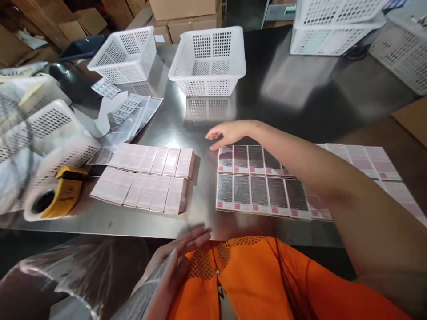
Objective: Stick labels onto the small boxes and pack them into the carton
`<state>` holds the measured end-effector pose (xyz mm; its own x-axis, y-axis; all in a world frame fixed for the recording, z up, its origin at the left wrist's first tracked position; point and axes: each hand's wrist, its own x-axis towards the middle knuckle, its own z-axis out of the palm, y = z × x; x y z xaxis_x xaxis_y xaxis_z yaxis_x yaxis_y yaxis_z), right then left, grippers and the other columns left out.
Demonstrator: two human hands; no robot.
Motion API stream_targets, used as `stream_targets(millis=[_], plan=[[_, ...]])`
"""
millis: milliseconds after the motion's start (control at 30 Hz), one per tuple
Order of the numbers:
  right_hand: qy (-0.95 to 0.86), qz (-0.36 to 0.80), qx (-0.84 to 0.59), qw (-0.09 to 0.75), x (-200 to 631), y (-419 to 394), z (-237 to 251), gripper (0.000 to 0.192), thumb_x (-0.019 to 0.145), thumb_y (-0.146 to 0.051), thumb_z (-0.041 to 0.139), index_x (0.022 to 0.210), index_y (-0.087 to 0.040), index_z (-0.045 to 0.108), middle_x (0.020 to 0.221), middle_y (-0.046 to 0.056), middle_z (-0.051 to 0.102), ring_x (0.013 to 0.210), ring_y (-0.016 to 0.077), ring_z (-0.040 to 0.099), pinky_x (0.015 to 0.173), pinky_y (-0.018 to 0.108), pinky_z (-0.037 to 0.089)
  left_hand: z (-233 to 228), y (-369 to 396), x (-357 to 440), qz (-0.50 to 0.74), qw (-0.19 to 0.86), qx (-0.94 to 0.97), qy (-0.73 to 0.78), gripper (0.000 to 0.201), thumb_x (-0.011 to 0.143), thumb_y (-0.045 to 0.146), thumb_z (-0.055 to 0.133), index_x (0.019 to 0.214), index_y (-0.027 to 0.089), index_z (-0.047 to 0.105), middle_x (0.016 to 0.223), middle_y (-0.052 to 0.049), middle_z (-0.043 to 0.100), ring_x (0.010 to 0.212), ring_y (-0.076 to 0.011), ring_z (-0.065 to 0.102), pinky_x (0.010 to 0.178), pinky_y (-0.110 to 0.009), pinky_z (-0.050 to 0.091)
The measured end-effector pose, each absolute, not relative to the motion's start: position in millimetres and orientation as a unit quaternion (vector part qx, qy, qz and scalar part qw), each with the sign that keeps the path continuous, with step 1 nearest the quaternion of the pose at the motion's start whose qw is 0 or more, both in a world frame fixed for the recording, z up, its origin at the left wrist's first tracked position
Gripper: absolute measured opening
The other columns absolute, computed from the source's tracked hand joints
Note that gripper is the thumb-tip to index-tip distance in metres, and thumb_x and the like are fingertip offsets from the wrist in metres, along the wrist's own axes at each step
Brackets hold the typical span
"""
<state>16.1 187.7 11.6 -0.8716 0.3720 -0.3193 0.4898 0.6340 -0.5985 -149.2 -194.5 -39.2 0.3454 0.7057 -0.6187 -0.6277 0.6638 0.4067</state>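
A: Head view, nearest first: the left hand hovers low, just off the near edge of the table, above an orange mesh vest. Its fingers are spread and blurred. It rests against a clear plastic bag; I cannot tell whether its grip is closed on the film.

B: And the other hand?

A: The right hand reaches across the table, palm down, fingers loosely extended, grip open and holding nothing. Its fingertips sit at the far left corner of the dark-faced packets, touching or just above the end packet; which one I cannot tell.

B: How do those packets lie?

A: Flat, in two rows running left to right, each packet's long axis pointing away from the person. The block lies directly below and to the right of the right hand, with the forearm crossing over it. The right hand is much nearer to it than the left.

B: What's to the left?

A: A second block, the pale pink packets, also in two rows, well apart from either hand. Beyond it lie a yellow tape dispenser and some loose label sheets.

B: Farther back?

A: Two white perforated baskets stand on the table, with more stacked at the right and cardboard boxes behind.
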Motion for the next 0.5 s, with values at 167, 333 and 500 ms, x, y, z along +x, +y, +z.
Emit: stream_targets(millis=[167, 333, 500], plan=[[0.895, -0.325, 0.287, 0.103, 67.8, 180.5, 1.5, 0.047, 0.077, -0.049, 0.068, 0.114, -0.021, 0.071, 0.111, 0.005, 0.072, 0.097, 0.0221, 0.066, 0.080, 0.030, 0.045, -44.7, -144.6, -111.7, 0.414, 0.827, 0.091, 0.369, 0.034, 0.086, 0.034, 0.056, 0.114, 0.029, 0.074, 0.138, -0.011, 0.060, 0.034, -0.0016, 0.045, 0.030, -0.020, 0.032], [0.903, -0.309, 0.291, 0.065, 54.9, 167.0, -5.2, 0.037, 0.079, -0.047, 0.065, 0.103, -0.020, 0.073, 0.099, 0.003, 0.073, 0.087, 0.0180, 0.064, 0.072, 0.027, 0.041, -49.9, -144.7, -111.7, 0.436, 0.819, 0.088, 0.363, 0.038, 0.082, 0.038, 0.055, 0.115, 0.032, 0.073, 0.146, -0.006, 0.054, 0.035, -0.0027, 0.042, 0.031, -0.024, 0.034], [0.909, -0.304, 0.270, 0.094, 13.3, 158.7, 6.2, 0.047, 0.083, -0.062, 0.056, 0.081, -0.018, 0.074, 0.072, 0.001, 0.068, 0.067, 0.0161, 0.059, 0.059, 0.027, 0.035, -53.5, -176.9, -136.3, 0.457, 0.814, 0.069, 0.351, 0.043, 0.087, 0.036, 0.049, 0.127, 0.038, 0.065, 0.159, 0.003, 0.033, 0.038, -0.0021, 0.044, 0.038, -0.025, 0.046]])
